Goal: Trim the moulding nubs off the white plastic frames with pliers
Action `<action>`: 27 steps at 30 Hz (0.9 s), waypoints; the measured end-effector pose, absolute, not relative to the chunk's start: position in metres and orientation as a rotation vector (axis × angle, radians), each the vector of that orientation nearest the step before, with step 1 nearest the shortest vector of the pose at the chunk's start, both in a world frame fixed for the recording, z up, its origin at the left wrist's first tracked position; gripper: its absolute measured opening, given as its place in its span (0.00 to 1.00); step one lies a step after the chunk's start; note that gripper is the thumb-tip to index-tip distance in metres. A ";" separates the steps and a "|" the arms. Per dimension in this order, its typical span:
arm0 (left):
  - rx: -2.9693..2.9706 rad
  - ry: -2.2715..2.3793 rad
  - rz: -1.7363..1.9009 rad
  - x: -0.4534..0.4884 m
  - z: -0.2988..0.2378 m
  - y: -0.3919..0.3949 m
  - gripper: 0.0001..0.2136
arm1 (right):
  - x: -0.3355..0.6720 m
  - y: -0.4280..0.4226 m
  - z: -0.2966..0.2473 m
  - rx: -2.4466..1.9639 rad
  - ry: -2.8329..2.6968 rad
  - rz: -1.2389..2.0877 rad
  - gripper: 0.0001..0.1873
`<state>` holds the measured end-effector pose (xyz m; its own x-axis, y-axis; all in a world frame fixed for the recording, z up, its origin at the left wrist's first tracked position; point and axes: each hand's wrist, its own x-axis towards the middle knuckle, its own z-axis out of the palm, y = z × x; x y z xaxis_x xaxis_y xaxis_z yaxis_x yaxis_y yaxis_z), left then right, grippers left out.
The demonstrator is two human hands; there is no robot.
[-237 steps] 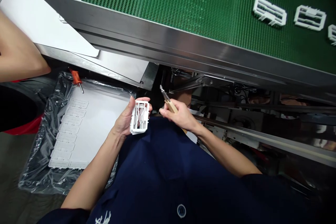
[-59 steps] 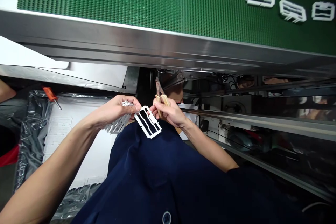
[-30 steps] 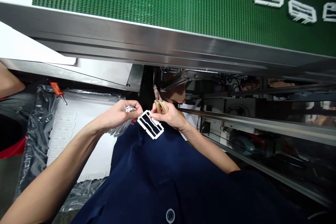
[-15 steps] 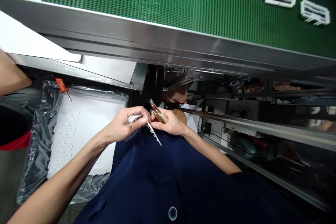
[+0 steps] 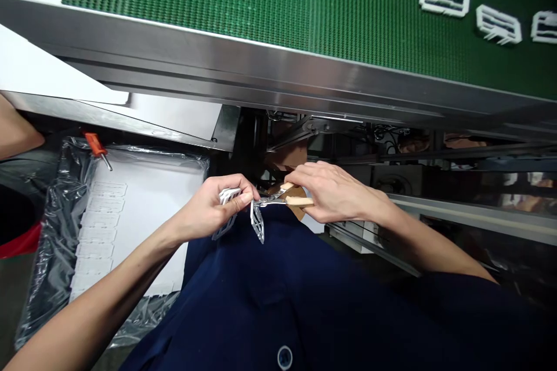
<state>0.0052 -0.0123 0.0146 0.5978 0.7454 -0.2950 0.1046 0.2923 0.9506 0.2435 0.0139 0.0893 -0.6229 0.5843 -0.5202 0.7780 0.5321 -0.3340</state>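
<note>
Close in front of your navy shirt (image 5: 270,295), your left hand (image 5: 213,207) holds a white frame (image 5: 256,221) up by its top end, thumb and fingers clamped on it. The frame hangs down from your grip, tilted and turned almost edge-on to you. A bunch of similar frames (image 5: 230,195) sits in the same hand, tucked between the palm and the curled fingers, just to the left of the single one.

Your right hand (image 5: 333,188) comes in from the other side with its fingers closed around a pair of nippers (image 5: 273,201). Their pale tan handles are spread apart, and the metal tips reach the upper end of the frame, right by your left fingertips; you cannot tell from here whether they bite on it.

Below and to the left, a container lined with clear plastic (image 5: 43,249) carries a white sheet (image 5: 152,197), with rows of flat white pieces (image 5: 98,220) along its left part. An orange-handled tool (image 5: 94,145) lies across its far left corner. Beyond your hands runs a green ribbed belt (image 5: 243,6) behind a metal side rail (image 5: 195,46), with three loose frames (image 5: 499,24) toward the right. Another person's arm (image 5: 15,133) shows at the left edge.
</note>
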 end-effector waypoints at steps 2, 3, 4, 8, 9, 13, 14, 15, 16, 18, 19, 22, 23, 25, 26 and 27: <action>1.225 0.862 0.496 0.005 0.016 -0.012 0.11 | 0.241 0.016 0.096 1.097 2.420 -0.720 0.14; 1.220 0.861 0.496 0.005 0.016 -0.012 0.11 | 0.240 0.017 0.099 1.089 2.413 -0.696 0.13; 1.214 0.859 0.499 0.006 0.016 -0.012 0.11 | 0.239 0.018 0.101 1.085 2.406 -0.678 0.12; 1.205 0.861 0.507 0.008 0.018 -0.012 0.11 | 0.238 0.022 0.106 1.067 2.402 -0.656 0.10; 1.206 0.866 0.507 0.008 0.018 -0.012 0.11 | 0.238 0.023 0.106 1.060 2.402 -0.657 0.10; 1.208 0.878 0.500 0.009 0.019 -0.011 0.12 | 0.235 0.026 0.111 1.017 2.392 -0.619 0.09; 1.211 0.879 0.499 0.009 0.019 -0.011 0.12 | 0.235 0.027 0.112 1.010 2.389 -0.596 0.08; 1.214 0.880 0.498 0.009 0.018 -0.011 0.11 | 0.234 0.027 0.113 1.004 2.384 -0.576 0.08; 1.215 0.883 0.497 0.009 0.018 -0.012 0.11 | 0.234 0.028 0.115 1.001 2.378 -0.561 0.08; 1.215 0.885 0.490 0.009 0.019 -0.012 0.11 | 0.233 0.029 0.116 0.997 2.364 -0.547 0.07; 1.214 0.885 0.487 0.009 0.019 -0.012 0.12 | 0.233 0.030 0.117 0.988 2.359 -0.550 0.07; 1.210 0.875 0.485 0.010 0.019 -0.012 0.11 | 0.233 0.031 0.117 0.952 2.360 -0.574 0.07; 1.209 0.873 0.487 0.010 0.020 -0.011 0.11 | 0.233 0.031 0.117 0.943 2.364 -0.574 0.07; 1.209 0.874 0.483 0.011 0.021 -0.011 0.11 | 0.232 0.031 0.118 0.931 2.370 -0.555 0.08; 1.210 0.877 0.479 0.011 0.021 -0.011 0.11 | 0.231 0.031 0.119 0.924 2.371 -0.537 0.08; 1.212 0.881 0.476 0.011 0.021 -0.011 0.11 | 0.230 0.032 0.121 0.913 2.372 -0.518 0.08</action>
<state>0.0112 -0.0105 0.0212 0.5941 0.7352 -0.3265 0.1298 0.3129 0.9409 0.2298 0.0317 0.1205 -0.6241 0.4928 -0.6064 0.7005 0.6966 -0.1550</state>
